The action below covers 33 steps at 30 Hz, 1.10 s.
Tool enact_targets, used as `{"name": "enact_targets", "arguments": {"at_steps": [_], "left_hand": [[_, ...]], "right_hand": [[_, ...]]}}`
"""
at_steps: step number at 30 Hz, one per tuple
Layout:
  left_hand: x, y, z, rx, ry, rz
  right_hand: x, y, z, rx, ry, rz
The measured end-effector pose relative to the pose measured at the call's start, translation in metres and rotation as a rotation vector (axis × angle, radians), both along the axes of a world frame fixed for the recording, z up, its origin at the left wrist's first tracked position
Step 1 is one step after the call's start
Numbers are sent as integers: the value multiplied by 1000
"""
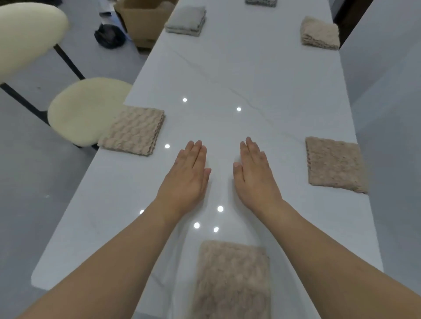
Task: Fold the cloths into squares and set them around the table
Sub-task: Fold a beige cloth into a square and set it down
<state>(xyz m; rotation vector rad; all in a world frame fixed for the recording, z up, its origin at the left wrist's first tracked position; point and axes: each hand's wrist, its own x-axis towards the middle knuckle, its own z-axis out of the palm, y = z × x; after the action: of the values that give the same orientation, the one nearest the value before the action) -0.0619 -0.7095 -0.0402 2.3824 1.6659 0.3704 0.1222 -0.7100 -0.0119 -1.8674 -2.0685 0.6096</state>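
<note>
Several folded cloths lie around a long white marble table (239, 75). A beige square (133, 130) sits at the left edge, another beige one (333, 164) at the right edge, and a beige one (232, 280) near me between my forearms. Farther off lie a grey cloth (186, 21) on the left, a beige cloth (320, 33) on the right and a grey cloth (260, 2) at the far end. My left hand (188, 175) and my right hand (255, 175) rest flat, palms down, on the bare tabletop side by side, holding nothing.
A cream padded chair (84, 109) with black legs stands against the table's left side. A cardboard box (143, 20) and a black bag (109, 36) sit on the grey floor beyond it. A dark panel (350, 20) rises at the far right.
</note>
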Motion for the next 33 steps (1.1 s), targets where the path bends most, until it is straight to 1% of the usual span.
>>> {"name": "enact_targets", "arguments": {"at_steps": [6,12,18,24,27,33], "left_hand": [[-46,11,-5,-20,1,-71],[-91,39,14,-22,-43,-201],[-111,58,17,-26,24,-360],[-119,87,17,-21,0,-494],[-128,109,20,-21,10,-573],[-155,150,31,-6,39,-767]], "right_hand": [[-48,0,-2,-33,44,-101],[-106,-7,5,-44,95,-309],[-138,-11,2,-36,204,-485],[-153,-4,-3,-14,248,-639],[-173,0,-6,-11,253,-745],[-225,9,-2,61,371,-1010]]}}
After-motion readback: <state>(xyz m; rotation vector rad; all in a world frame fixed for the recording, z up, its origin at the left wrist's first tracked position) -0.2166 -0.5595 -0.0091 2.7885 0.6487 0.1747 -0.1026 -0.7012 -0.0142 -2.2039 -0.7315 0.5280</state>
